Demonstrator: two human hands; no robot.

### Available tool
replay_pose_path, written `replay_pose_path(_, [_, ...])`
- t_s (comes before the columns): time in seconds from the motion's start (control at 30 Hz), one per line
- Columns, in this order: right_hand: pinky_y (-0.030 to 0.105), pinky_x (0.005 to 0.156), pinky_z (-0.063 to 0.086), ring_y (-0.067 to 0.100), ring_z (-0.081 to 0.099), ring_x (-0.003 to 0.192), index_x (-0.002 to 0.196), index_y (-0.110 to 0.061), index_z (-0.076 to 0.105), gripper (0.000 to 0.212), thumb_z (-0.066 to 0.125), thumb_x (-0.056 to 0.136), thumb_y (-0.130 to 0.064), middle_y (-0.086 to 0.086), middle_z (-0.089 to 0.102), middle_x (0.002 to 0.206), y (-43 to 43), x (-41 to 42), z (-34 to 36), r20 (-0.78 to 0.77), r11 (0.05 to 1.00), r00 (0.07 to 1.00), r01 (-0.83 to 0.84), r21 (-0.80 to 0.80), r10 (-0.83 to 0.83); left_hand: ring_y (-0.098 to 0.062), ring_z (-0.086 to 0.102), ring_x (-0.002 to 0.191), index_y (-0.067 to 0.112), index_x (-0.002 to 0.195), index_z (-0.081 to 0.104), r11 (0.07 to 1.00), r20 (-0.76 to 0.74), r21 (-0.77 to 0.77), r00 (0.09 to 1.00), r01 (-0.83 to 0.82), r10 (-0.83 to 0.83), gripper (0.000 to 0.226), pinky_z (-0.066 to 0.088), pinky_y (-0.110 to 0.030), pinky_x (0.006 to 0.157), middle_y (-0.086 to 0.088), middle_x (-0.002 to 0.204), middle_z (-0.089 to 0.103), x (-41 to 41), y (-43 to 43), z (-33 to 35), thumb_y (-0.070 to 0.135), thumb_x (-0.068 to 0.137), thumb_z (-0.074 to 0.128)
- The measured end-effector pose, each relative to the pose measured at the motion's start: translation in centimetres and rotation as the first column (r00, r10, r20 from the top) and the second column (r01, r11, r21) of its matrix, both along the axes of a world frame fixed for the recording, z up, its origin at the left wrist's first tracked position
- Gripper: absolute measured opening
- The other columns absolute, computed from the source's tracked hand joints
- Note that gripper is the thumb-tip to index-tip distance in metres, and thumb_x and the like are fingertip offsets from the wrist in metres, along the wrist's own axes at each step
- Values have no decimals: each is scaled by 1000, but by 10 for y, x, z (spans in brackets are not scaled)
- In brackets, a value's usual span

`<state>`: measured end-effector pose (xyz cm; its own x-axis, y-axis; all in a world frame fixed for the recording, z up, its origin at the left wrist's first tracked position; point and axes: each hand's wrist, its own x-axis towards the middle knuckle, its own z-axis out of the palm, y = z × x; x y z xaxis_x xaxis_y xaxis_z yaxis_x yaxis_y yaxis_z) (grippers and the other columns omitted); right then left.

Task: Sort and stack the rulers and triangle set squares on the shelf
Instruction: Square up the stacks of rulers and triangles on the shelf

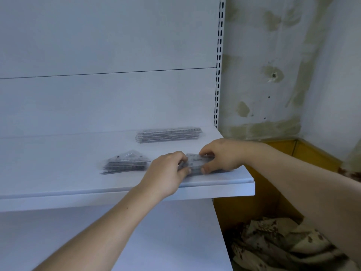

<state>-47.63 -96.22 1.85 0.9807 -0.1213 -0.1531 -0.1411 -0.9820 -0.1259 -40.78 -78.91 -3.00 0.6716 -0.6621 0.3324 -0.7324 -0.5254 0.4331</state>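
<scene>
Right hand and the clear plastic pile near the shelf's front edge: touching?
Touching. Head view: the right hand pinches the clear plastic pile, fingers curled over its far edge, thumb on its near edge.

The left hand (166, 174) and right hand (224, 155) hide both ends of the clear plastic pieces (196, 163); their markings are blurred.

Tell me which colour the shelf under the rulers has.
The shelf is plain white, seen best in the head view.
</scene>
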Motion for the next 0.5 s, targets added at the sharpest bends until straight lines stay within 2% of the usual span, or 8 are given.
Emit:
replay_pose_path(0.1, [30, 92, 44, 16, 51, 110, 137, -25, 45, 66, 61, 82, -58, -3, 52, 130, 0, -2, 3, -29, 998, 999, 29, 50, -28, -16, 56, 93, 27, 108, 58, 1000, -60, -21, 998, 4, -6, 26, 45, -31, 81, 5, 106, 61, -1, 0, 2, 39, 85, 63])
replay_pose_path(0.17, [31, 96, 43, 16, 50, 114, 140, -25, 42, 69, 60, 82, -59, -3, 50, 133, 1, -3, 4, -39, 998, 999, 38, 56, -36, -15, 53, 85, 29, 107, 55, 1000, -84, -8, 996, 6, -7, 27, 42, -29, 71, 7, 101, 58, -2, 0, 4, 41, 84, 61])
replay_pose_path(0.23, [28, 93, 41, 16, 49, 114, 139, -26, 43, 66, 58, 84, -58, -3, 49, 134, 3, -2, 4, -15, 999, 1000, 26, 43, -25, -16, 52, 86, 30, 110, 53, 1000, -82, 18, 996, 20, -19, 25, 39, -27, 69, 7, 110, 58, -2, -1, 5, 39, 87, 58])
replay_pose_path(0.33, [27, 90, 40, 14, 48, 107, 139, -27, 41, 68, 61, 82, -58, -4, 49, 133, 3, -2, 3, -19, 999, 999, 33, 35, -32, -17, 56, 99, 32, 120, 48, 998, -152, 18, 987, 53, -50, 36, 43, -27, 79, 8, 124, 56, 2, 1, 7, 35, 86, 61])
replay_pose_path(0.4, [28, 90, 42, 14, 48, 105, 139, -26, 39, 73, 67, 79, -55, -4, 49, 128, -1, -6, 4, -81, 998, 995, 57, 20, -55, -15, 57, 98, 36, 126, 42, 996, -220, 56, 974, 69, -55, 51, 47, -29, 81, 11, 117, 55, 3, 4, 10, 36, 82, 67])
replay_pose_path(0.5, [25, 76, 42, 13, 50, 92, 127, -21, 47, 58, 69, 80, -47, -6, 50, 105, -5, -12, 5, -139, 996, 988, 62, -60, -70, -18, 57, 91, 35, 130, 38, 984, -138, 168, 990, 52, -29, 53, 49, -33, 79, 3, 111, 56, 3, 4, 11, 35, 83, 64])
